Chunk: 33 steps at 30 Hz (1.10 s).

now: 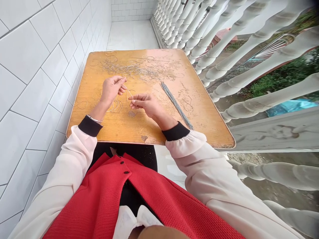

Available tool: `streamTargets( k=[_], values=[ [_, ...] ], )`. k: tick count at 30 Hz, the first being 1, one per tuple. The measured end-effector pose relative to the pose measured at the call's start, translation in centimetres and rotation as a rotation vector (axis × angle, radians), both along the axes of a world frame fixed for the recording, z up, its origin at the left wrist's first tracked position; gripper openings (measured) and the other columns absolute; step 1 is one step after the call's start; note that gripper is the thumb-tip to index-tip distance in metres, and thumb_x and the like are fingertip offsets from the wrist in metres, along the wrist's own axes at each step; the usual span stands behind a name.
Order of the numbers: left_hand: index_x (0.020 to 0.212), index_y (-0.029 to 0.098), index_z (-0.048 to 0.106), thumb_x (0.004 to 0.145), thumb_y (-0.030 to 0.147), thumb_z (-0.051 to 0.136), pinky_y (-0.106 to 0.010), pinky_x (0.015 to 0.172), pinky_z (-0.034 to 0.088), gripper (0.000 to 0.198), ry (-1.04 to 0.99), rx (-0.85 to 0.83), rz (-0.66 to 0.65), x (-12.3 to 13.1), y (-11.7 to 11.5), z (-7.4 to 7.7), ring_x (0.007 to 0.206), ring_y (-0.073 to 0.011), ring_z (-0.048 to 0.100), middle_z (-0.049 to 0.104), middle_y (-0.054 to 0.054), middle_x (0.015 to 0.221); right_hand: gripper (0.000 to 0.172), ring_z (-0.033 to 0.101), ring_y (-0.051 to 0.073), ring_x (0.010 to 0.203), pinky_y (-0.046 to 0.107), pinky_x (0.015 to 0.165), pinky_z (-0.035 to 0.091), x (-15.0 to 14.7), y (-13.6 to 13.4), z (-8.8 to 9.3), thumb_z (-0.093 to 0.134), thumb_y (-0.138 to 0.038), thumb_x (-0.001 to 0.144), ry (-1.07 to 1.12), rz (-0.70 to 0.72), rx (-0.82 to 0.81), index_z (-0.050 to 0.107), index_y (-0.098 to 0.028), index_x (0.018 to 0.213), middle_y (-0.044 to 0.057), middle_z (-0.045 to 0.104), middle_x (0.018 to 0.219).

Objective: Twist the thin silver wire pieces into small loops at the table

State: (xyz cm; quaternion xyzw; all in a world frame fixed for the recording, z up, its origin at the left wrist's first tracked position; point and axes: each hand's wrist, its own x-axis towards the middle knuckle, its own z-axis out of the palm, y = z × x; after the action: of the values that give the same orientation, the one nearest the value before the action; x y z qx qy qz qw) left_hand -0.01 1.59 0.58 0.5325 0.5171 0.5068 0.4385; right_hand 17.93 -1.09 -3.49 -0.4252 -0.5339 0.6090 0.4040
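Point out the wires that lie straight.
The bundle of straight grey wires, right of the right hand: its strands run parallel, while the tangle of thin wire beyond that hand is curled and looped.

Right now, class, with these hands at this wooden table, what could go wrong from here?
The thin pale wire running from the left hand toward the right hand could spring back and prick a finger. The bundle of straight grey metal rods lies beside the black sleeve cuff, so a nudge might send it off the orange-brown wooden table. The loose tangle of fine wire could also snag.
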Motion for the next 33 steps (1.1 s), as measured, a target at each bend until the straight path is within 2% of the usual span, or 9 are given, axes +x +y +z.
streamTargets(
  k=[4,7,9,13,17,21,29,33],
  values=[
    [0.084,0.016,0.070,0.101,0.032,0.070,-0.016,0.054,0.042,0.024,0.005,0.023,0.100,-0.37,0.55,-0.13,0.053,-0.0050,0.061,0.067,0.003,0.060,0.011,0.068,0.012,0.066,0.029,0.075,0.059,-0.33,0.19,-0.80,0.083,-0.012,0.081,-0.092,-0.052,0.087,0.074,-0.020,0.083,0.000,0.074,0.073],
    [0.088,0.014,0.071,0.103,0.025,0.065,-0.017,0.053,0.042,0.020,-0.041,0.040,0.092,-0.38,0.71,-0.27,0.051,-0.0053,0.061,0.066,0.003,0.061,0.015,0.067,0.011,0.062,0.026,0.069,0.057,-0.77,0.24,-1.17,0.073,-0.007,0.089,-0.152,-0.140,0.133,0.069,-0.019,0.081,0.000,0.073,0.069],
    [0.089,0.015,0.072,0.104,0.022,0.064,-0.018,0.053,0.041,0.019,-0.077,0.048,0.080,-0.31,0.76,-0.31,0.051,-0.0054,0.060,0.065,0.004,0.060,0.016,0.067,0.011,0.058,0.024,0.063,0.056,-0.95,0.13,-1.10,0.067,-0.007,0.095,-0.145,-0.154,0.105,0.067,-0.018,0.084,0.000,0.071,0.066],
    [0.089,0.017,0.075,0.104,0.021,0.063,-0.018,0.056,0.044,0.020,-0.116,0.042,0.063,-0.29,0.75,-0.12,0.053,-0.0064,0.062,0.067,0.004,0.061,0.015,0.071,0.012,0.056,0.022,0.057,0.058,-0.75,-0.10,-0.60,0.065,-0.011,0.101,-0.002,-0.036,-0.051,0.066,-0.017,0.087,0.002,0.073,0.067],
    [0.092,0.015,0.076,0.105,0.019,0.061,-0.017,0.058,0.044,0.020,-0.151,0.027,0.027,-0.51,0.69,0.08,0.053,-0.0051,0.062,0.068,0.004,0.062,0.012,0.073,0.013,0.057,0.020,0.056,0.059,-0.33,0.05,-0.63,0.072,-0.017,0.099,0.111,0.050,-0.142,0.069,-0.016,0.088,0.003,0.075,0.069],
    [0.095,0.017,0.078,0.105,0.023,0.063,-0.018,0.061,0.046,0.019,-0.125,0.045,-0.048,-0.82,0.78,-0.14,0.058,-0.0058,0.065,0.071,0.003,0.066,0.010,0.073,0.013,0.055,0.020,0.052,0.058,-0.20,0.25,-1.01,0.071,-0.015,0.099,0.106,0.108,-0.191,0.069,-0.015,0.090,0.004,0.076,0.067],
    [0.097,0.011,0.071,0.108,0.019,0.056,-0.016,0.055,0.045,0.020,-0.175,-0.035,-0.166,-0.54,0.46,-0.17,0.056,-0.0042,0.064,0.070,0.004,0.066,0.010,0.072,0.012,0.055,0.018,0.051,0.056,-0.43,-0.07,-0.69,0.070,-0.013,0.098,0.007,-0.002,-0.089,0.068,-0.016,0.090,0.002,0.076,0.067],
    [0.099,0.011,0.070,0.107,0.029,0.060,-0.015,0.059,0.047,0.022,-0.128,-0.051,-0.210,-0.10,0.04,-0.59,0.059,-0.0044,0.067,0.072,0.001,0.073,0.010,0.072,0.011,0.056,0.017,0.051,0.056,-0.53,-0.19,-0.59,0.075,-0.019,0.097,-0.005,-0.005,-0.068,0.068,-0.017,0.089,0.002,0.076,0.068]
  ],
)
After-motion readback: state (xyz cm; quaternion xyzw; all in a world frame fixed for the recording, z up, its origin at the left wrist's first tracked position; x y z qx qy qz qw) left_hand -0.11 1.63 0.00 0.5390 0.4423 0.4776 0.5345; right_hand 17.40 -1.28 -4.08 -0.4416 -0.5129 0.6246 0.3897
